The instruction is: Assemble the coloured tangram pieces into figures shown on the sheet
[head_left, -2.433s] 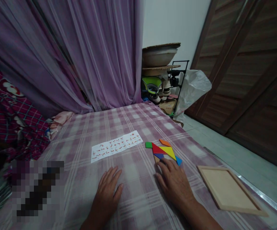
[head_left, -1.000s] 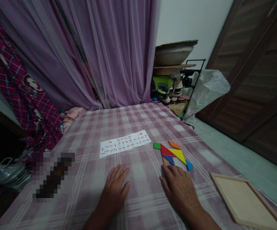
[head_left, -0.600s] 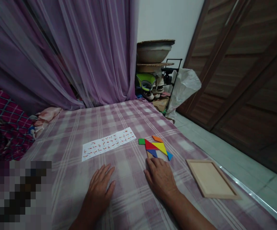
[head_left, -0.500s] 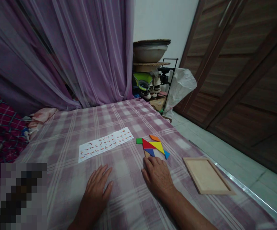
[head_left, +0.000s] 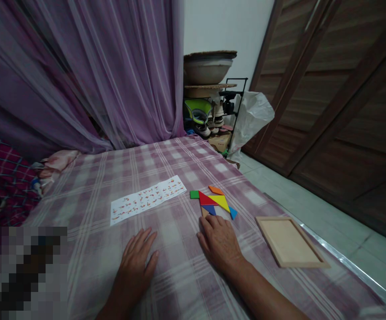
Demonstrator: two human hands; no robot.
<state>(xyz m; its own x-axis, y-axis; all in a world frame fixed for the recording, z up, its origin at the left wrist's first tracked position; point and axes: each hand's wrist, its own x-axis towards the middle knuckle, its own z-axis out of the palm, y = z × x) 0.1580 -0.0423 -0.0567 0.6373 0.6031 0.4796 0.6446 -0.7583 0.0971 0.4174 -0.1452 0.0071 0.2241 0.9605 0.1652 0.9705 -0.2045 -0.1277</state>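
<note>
My left hand [head_left: 138, 258] rests flat on the plaid bedsheet, fingers spread, holding nothing. My right hand [head_left: 220, 240] lies palm down, its fingertips at the near edge of a tan tangram piece [head_left: 204, 212], which they partly cover. Around that piece lie more flat tangram pieces: a dark blue triangle [head_left: 209, 209], a red triangle [head_left: 207, 199], a yellow triangle [head_left: 220, 202], a light blue triangle [head_left: 233, 212], a green square [head_left: 195, 194] and an orange parallelogram [head_left: 215, 190]. Beyond my left hand is a white sheet [head_left: 148, 200] printed with small coloured figures.
A shallow wooden tray [head_left: 289, 242] lies right of my right hand, near the bed's metal edge [head_left: 343, 260]. Purple curtains [head_left: 129, 75] hang at the far side. A loaded rack [head_left: 236, 104], a white bag [head_left: 253, 115] and a brown wardrobe [head_left: 339, 98] stand beyond.
The camera view has shifted very slightly. Both hands and the tangram pieces stay in the same places on the bed.
</note>
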